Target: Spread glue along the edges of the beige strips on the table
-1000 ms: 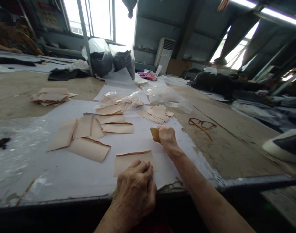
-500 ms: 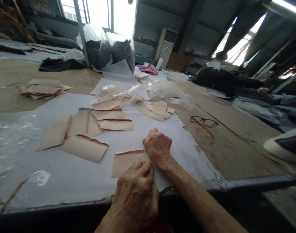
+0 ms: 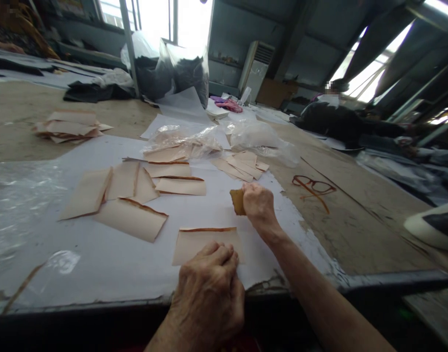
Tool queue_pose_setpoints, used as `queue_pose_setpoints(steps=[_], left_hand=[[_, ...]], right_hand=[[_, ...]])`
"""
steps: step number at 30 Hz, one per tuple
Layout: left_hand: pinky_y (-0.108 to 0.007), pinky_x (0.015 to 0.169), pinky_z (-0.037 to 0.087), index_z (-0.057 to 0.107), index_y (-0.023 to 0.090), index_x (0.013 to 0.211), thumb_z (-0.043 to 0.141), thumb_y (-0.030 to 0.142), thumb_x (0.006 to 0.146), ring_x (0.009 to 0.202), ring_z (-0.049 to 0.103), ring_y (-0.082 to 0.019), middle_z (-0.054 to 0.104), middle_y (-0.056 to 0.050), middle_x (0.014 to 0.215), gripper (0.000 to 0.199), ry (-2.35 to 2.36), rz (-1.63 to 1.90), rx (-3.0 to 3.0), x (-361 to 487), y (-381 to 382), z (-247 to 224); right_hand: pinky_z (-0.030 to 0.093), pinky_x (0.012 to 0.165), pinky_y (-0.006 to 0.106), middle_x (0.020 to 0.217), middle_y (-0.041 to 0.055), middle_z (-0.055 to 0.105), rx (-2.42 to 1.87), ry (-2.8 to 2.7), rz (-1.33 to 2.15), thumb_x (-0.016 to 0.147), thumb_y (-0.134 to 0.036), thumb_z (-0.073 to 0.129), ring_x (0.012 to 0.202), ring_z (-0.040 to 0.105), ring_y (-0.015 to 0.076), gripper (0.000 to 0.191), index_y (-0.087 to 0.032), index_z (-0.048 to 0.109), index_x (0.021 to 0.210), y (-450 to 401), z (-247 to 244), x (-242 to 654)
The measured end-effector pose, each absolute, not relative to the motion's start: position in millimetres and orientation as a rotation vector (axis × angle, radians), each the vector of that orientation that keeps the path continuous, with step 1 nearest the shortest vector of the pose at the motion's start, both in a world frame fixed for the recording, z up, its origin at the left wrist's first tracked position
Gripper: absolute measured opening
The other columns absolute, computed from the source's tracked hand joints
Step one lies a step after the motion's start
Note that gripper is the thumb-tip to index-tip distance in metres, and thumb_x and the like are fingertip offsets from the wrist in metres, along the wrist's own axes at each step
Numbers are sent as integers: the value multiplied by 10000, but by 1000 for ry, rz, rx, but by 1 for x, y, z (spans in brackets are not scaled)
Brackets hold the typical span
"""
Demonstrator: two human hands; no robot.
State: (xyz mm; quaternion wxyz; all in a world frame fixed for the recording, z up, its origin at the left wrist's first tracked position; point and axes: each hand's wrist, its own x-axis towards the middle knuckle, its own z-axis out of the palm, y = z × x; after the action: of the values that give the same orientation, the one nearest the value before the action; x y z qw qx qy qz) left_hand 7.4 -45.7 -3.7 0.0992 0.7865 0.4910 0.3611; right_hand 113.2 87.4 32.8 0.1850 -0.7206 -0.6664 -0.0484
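My left hand (image 3: 211,288), fingers curled, presses on the lower part of a beige rectangular piece (image 3: 204,239) close to the table's front edge. A brown strip runs along that piece's far edge. To the right and farther off, my right hand (image 3: 259,205) is closed around a flat yellow-brown pad (image 3: 237,201) with a rough edge, held above the white sheet (image 3: 194,210). I cannot tell what the pad is made of. To the left lie several similar beige pieces with brown edges, the nearest being a tilted piece (image 3: 132,220).
A beige stack (image 3: 70,126) lies at the back left, and plain beige pieces (image 3: 242,164) are fanned out ahead. Crumpled clear plastic (image 3: 189,139) lies beyond. Eyeglasses (image 3: 314,186) rest on the right, near a white and dark object (image 3: 435,225). Another person (image 3: 326,115) is at the back right.
My right hand has moved right and away from the beige piece, carrying the pad, which now shows more fully. My left hand stays on the piece. The view has shifted slightly.
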Motion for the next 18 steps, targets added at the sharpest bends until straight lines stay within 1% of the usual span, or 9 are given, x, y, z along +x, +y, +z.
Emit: queue_pose_setpoints(steps=[3, 6, 12, 18], left_hand=[[-356, 835, 467, 523, 181, 702, 428, 129, 668, 831, 538, -185, 594, -32, 843, 114, 1431, 1044, 2321, 7, -46, -3], [-361, 853, 455, 525, 176, 733, 431, 120, 660, 842, 527, -185, 583, -32, 841, 131, 1414, 1015, 2305, 6, -46, -1], [-374, 848, 458, 521, 165, 748, 433, 121, 644, 822, 532, -189, 579, -36, 807, 143, 1420, 1005, 2296, 9, -44, -1], [-367, 842, 464, 508, 173, 700, 431, 130, 655, 825, 541, -186, 585, -31, 818, 99, 1430, 1018, 2310, 8, -45, -3]], right_hand=[[332, 502, 217, 649, 66, 614, -2000, -1933, -199, 870, -272, 294, 591, 571, 153, 315, -135, 562, 778, 55, 30, 110], [327, 478, 222, 635, 66, 611, -2006, -2019, -330, 864, -264, 298, 564, 583, 173, 280, -140, 539, 795, 41, 19, 99], [392, 501, 265, 611, 84, 617, -2062, -2012, -376, 832, -214, 330, 567, 607, 219, 230, -135, 528, 746, 60, 13, 88], [412, 525, 272, 636, 102, 621, -2122, -1877, -322, 827, -210, 337, 597, 612, 216, 226, -122, 541, 784, 78, 8, 78]])
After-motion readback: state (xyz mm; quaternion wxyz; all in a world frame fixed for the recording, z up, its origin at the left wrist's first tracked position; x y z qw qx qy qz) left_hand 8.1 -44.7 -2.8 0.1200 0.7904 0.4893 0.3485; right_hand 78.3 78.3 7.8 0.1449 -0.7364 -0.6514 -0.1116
